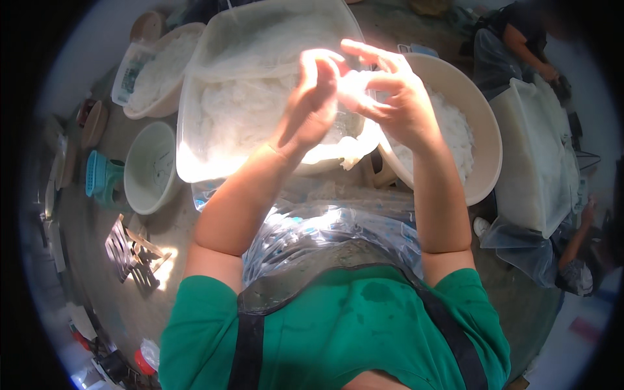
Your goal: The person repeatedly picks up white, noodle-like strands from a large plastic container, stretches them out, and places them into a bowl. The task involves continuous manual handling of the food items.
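Note:
My left hand [312,107] and my right hand [390,97] are raised together above a clear rectangular tub [195,97] filled with white noodle-like strands. Both hands pinch a small clump of white strands [351,88] between their fingers, brightly lit by sun. A round beige basin [484,130] heaped with the same white strands sits just right of my right forearm. I wear a green shirt and a clear plastic apron [325,227] over my lap.
An empty beige basin [151,169] and a teal stool [104,177] stand at the left. Another basin of white strands [162,71] is at the back left. A white rectangular tub [539,156] stands at the right, with other people [520,39] working beside it.

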{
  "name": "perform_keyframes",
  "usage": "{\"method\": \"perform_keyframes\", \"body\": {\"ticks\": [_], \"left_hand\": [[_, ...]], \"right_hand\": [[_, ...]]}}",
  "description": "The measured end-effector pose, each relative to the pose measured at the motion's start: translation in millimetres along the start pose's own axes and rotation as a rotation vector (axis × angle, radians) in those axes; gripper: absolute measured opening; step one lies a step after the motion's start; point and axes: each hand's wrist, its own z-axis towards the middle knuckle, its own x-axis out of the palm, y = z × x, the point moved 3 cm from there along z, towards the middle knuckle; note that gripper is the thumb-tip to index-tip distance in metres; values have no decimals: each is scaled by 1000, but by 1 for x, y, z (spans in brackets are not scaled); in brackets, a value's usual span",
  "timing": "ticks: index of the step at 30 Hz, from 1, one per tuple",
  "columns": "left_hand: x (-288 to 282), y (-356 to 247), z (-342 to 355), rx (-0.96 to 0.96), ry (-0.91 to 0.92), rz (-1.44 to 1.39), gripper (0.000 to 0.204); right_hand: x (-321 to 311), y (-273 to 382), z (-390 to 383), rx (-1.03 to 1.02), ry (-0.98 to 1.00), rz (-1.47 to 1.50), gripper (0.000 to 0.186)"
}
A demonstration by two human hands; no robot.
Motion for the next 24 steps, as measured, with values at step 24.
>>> {"method": "perform_keyframes", "body": {"ticks": [24], "left_hand": [[26, -43, 53, -417, 703, -1301, 32]], "right_hand": [[7, -5, -34, 69, 28, 38, 42]]}}
